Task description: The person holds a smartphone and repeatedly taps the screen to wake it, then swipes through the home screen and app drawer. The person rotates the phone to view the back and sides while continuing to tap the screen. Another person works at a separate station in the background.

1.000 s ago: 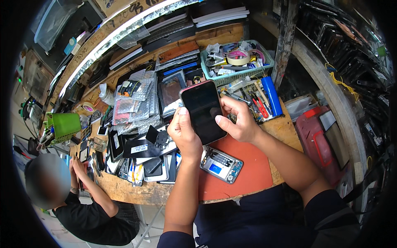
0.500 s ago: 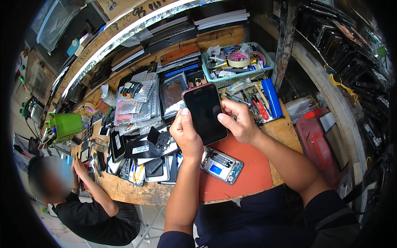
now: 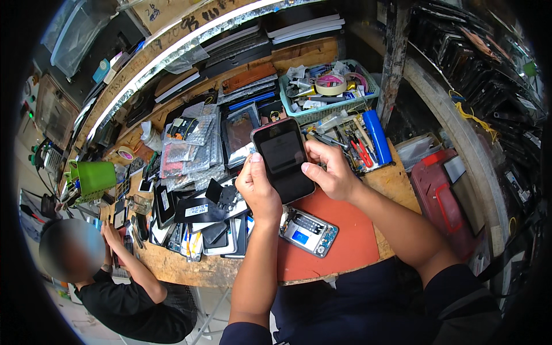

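Both hands hold a smartphone [image 3: 280, 150] with a dark screen and a reddish edge, raised above the bench. My left hand [image 3: 259, 187] grips its left side with the thumb along the edge. On the opposite side, my right hand [image 3: 330, 171] is closed round the phone, its thumb tip at the screen's edge. A faint grey panel shows on the upper part of the screen. Beneath lies an opened phone [image 3: 309, 231], its inner parts and a blue patch exposed, on a red-orange mat [image 3: 351, 241].
Left of the mat are piled phone parts [image 3: 201, 210] and bubble-wrapped packets [image 3: 192, 144]. Behind stand a green basket [image 3: 328, 106] of tapes and tubes, and hand tools beside a blue cylinder [image 3: 376, 137]. A red case [image 3: 443, 201] is at right. Another person [image 3: 135, 305] sits at left.
The phone's screen has gone from plain black to showing a faint grey panel. Both hands keep their hold in nearly the same place.
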`<state>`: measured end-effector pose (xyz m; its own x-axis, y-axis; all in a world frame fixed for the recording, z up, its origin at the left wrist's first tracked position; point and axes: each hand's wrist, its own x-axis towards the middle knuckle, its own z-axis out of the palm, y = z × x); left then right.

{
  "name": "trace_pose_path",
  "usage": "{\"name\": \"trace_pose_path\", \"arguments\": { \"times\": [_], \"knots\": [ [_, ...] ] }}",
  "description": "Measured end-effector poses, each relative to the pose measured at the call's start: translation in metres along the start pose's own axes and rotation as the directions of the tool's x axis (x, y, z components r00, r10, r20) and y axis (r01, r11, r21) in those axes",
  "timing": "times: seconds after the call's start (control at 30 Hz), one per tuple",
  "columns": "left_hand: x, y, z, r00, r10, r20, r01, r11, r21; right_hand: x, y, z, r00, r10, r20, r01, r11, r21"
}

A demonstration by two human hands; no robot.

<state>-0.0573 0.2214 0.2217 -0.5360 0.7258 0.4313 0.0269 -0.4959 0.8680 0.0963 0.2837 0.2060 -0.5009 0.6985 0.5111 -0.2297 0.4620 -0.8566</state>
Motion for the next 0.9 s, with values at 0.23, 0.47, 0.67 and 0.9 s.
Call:
{"name": "trace_pose_path", "arguments": {
  "times": [0.23,0.47,0.67,0.9],
  "knots": [
    [0.000,-0.004,-0.007,0.999,-0.027,0.033,0.028,0.999,-0.029,0.000,-0.009,0.002,0.999,0.028,0.015,-0.028,1.000,0.008],
    [0.002,0.001,-0.003,1.000,-0.004,-0.015,0.004,1.000,-0.014,0.000,-0.011,0.005,0.999,0.033,0.028,-0.034,0.998,0.049],
    [0.004,-0.006,-0.008,1.000,-0.008,0.002,0.008,1.000,-0.011,0.001,-0.013,0.005,0.997,0.055,0.044,-0.054,0.998,-0.030],
    [0.007,-0.012,-0.014,0.999,0.031,0.009,-0.031,0.999,0.024,0.002,-0.013,0.008,0.999,0.026,0.027,-0.025,0.999,-0.037]
  ]
}}
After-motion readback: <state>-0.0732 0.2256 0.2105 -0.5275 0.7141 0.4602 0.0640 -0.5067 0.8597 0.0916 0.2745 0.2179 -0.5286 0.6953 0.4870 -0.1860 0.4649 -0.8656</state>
